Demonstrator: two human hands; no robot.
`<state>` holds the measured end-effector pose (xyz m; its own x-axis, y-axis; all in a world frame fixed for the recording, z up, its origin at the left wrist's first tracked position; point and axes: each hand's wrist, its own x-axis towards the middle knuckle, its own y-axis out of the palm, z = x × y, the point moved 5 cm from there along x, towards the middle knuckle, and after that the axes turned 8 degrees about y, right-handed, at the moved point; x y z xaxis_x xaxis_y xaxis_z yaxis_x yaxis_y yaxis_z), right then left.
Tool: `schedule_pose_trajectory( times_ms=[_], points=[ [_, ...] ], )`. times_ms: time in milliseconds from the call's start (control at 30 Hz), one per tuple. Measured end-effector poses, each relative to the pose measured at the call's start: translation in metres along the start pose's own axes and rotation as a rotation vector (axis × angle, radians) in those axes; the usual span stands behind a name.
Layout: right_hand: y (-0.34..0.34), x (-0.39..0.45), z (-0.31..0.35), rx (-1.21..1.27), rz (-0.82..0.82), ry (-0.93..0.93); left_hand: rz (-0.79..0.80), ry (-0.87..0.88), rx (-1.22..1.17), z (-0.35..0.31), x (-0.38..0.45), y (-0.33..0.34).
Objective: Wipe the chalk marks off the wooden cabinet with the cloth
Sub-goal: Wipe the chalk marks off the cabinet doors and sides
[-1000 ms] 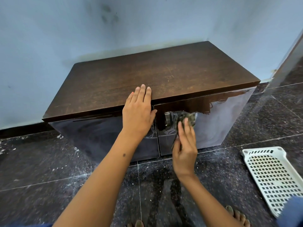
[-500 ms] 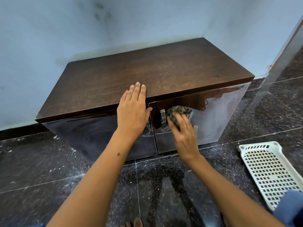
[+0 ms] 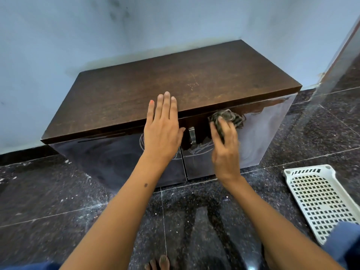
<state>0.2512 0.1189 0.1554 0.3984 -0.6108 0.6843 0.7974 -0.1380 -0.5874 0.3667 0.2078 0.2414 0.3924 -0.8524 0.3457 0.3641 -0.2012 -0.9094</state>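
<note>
A low dark wooden cabinet (image 3: 120, 98) stands against the pale wall, with two glossy front doors. Faint white chalk marks (image 3: 198, 149) curve across both doors near the metal handle (image 3: 191, 135). My left hand (image 3: 162, 129) lies flat, fingers together, over the front edge of the cabinet top. My right hand (image 3: 224, 145) presses a crumpled grey-green cloth (image 3: 227, 116) against the upper part of the right door, just under the top's edge. Faint scratches or chalk (image 3: 192, 82) show on the top.
A white perforated plastic basket (image 3: 319, 199) lies on the dark speckled floor tiles at the right. A glossy wall corner (image 3: 342, 61) rises right of the cabinet. My bare toes (image 3: 157, 264) show at the bottom edge.
My right hand has carried the cloth up and to the right across the right door, from beside the handle to just under the top. The left hand has stayed put.
</note>
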Motion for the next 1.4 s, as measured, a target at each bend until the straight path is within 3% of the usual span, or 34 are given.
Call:
schedule_pose_trajectory(
  times_ms=[167,267,367,467,600,767,867,1000,1200,1267,1400],
  points=[
    [0.011,-0.013,0.000,-0.057,0.116,-0.350,-0.020,0.055,-0.008,-0.014,0.008,0.003],
    [0.007,-0.018,-0.028,-0.044,0.158,-0.144,-0.026,0.038,-0.022,-0.013,0.009,0.005],
    [-0.004,0.002,-0.031,0.062,0.026,0.031,-0.026,0.013,-0.058,-0.016,0.009,0.005],
    [-0.004,0.017,-0.007,0.099,-0.036,-0.104,-0.043,0.003,-0.072,-0.015,0.009,0.005],
    [-0.001,-0.001,-0.008,0.025,0.067,-0.300,-0.051,0.001,-0.080,-0.016,0.008,0.002],
    [-0.017,0.019,-0.038,0.139,-0.037,0.024,-0.055,-0.015,-0.092,-0.016,0.008,0.001],
    [-0.021,0.022,-0.024,0.135,-0.066,0.020,-0.026,-0.024,-0.051,-0.019,0.010,0.000],
    [-0.016,0.010,-0.022,0.134,0.022,-0.061,-0.017,-0.006,0.028,-0.019,0.019,-0.007],
    [-0.041,0.042,-0.059,0.331,-0.241,0.392,0.017,0.043,-0.067,-0.016,0.019,0.002],
    [-0.041,0.046,-0.044,0.336,-0.261,0.336,0.006,0.038,-0.088,-0.016,0.018,0.003],
    [-0.025,0.024,-0.013,0.306,-0.109,0.144,-0.013,0.041,-0.105,-0.014,0.018,0.002]
  ],
)
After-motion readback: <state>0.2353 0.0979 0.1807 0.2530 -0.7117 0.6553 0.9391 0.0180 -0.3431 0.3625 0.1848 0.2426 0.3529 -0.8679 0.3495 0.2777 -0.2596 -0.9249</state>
